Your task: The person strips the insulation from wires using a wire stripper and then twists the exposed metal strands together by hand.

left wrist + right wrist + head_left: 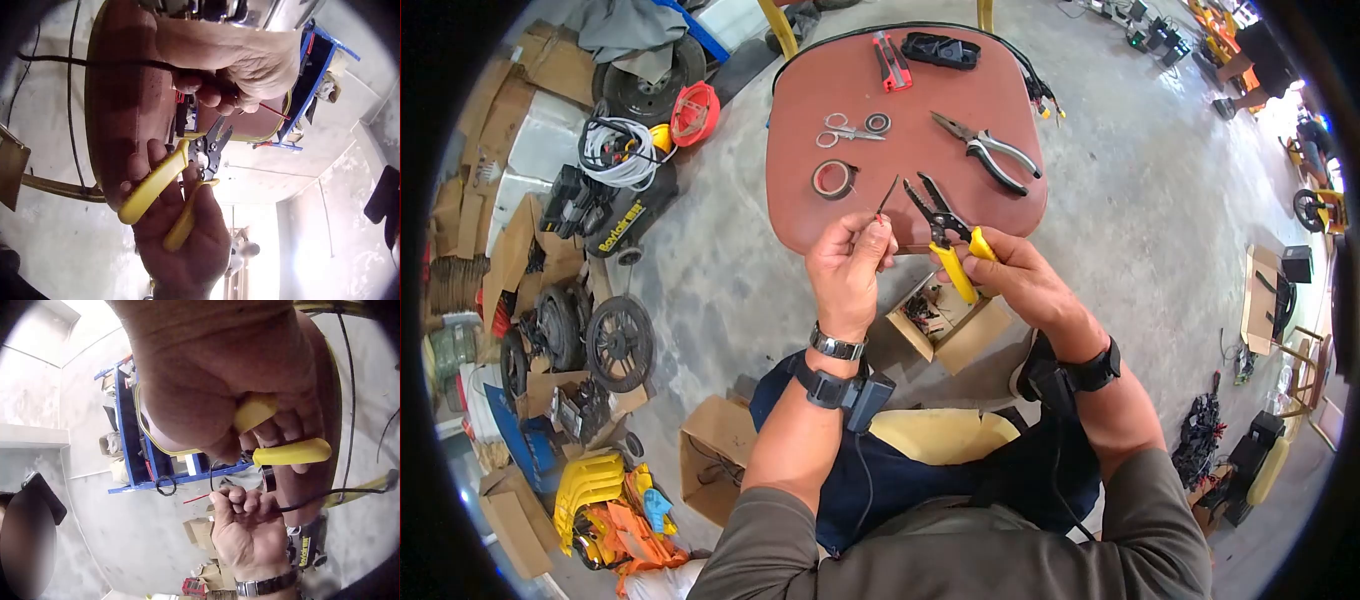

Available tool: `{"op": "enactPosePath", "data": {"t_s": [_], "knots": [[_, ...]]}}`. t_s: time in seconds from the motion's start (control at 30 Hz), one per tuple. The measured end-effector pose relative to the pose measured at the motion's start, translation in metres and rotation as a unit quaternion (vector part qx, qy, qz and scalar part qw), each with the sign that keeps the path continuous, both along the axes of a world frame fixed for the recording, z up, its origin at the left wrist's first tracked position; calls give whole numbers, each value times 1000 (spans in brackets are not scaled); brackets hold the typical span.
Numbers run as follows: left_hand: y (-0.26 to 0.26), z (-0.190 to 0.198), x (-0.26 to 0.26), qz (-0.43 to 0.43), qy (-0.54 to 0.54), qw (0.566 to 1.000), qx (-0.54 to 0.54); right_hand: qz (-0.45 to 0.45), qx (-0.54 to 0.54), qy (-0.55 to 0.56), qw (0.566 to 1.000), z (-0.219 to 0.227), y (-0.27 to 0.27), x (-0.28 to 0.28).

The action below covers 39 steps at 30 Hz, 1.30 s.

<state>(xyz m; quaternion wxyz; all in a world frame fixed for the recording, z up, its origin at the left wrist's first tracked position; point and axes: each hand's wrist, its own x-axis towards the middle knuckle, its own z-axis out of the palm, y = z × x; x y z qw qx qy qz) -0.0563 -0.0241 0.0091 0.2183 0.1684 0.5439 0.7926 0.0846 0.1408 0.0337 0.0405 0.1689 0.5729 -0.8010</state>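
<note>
My left hand pinches a black cable near its end; a thin red wire and a dark wire stick out past the fingertips. My right hand grips wire strippers by their yellow handles, the handles spread and the black jaws apart, just right of the wire end. Both hands are at the near edge of a reddish-brown padded seat. Much of the cable is hidden inside the left fist in the head view.
On the seat lie scissors, a roll of tape, long-nose pliers, a red utility knife and a black case. A cardboard box with wire pieces stands below the hands. Wheels and cartons crowd the left floor.
</note>
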Motion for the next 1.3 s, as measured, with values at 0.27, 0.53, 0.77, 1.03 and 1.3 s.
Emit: {"op": "enactPosePath", "data": {"t_s": [0.27, 0.53, 0.77, 1.03, 1.3], "knots": [[1, 2, 0, -12, 13, 1000, -23, 19, 75, -14, 997, 3, -1, -1], [2, -4, 4, -32, 15, 999, -11, 32, 148, -17, 988, 13, -4, 4], [1, -5, 4, -58, 21, 998, -5, 17, 152, -4, 988, 15, -4, 6], [1, -3, 3, -41, 25, 999, -17, 20, 177, 22, 984, 8, -3, 7], [1, -2, 3, -45, 21, 999, -15, 24, 200, 8, 979, 8, -4, 7]]}}
